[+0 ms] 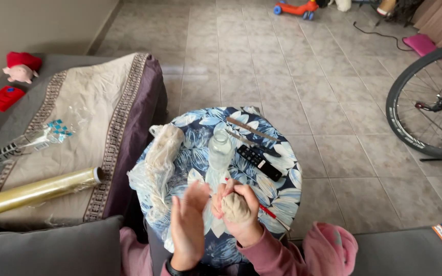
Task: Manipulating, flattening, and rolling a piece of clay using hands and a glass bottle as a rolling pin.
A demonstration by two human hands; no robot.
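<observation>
Low centre of the frame, my right hand wraps its fingers tight around a soft beige dough ball; my left hand stands flat and open just beside it.

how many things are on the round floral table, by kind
glass bottle: 1
remote control: 1
plastic bag of pale fibre: 1
flat sticks: 2
total: 5
The beige ball in the right hand is not counted.

Round floral-clothed table with remote, glass jar, bagged dough
</observation>
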